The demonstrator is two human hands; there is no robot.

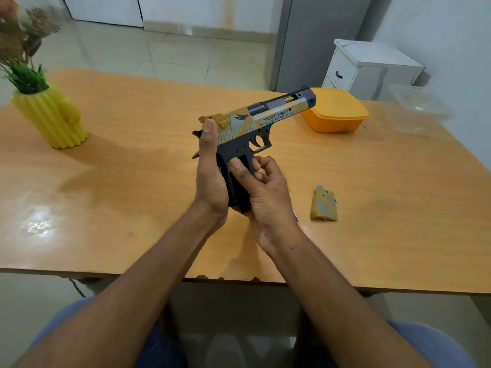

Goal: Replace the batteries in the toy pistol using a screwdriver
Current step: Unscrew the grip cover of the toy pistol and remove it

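Observation:
A yellow, white and dark grey toy pistol (261, 116) is held above the middle of the wooden table (132, 160), barrel pointing up and to the right. My left hand (210, 171) grips the back of its handle, thumb up along the slide's rear. My right hand (261, 187) is at the open side of the grip, thumb pressing into the dark cavity and fingers curled by the trigger guard. The removed yellow-grey grip cover (323, 204) lies flat on the table to the right. A thin metal tip (295, 215) shows by my right wrist. No batteries are visible.
A yellow cactus-shaped pot with a fake plant (50, 115) stands at the table's left. An orange lidded box (335, 110) and a clear plastic container (419, 108) sit at the far right. A white cabinet (369, 69) stands behind the table.

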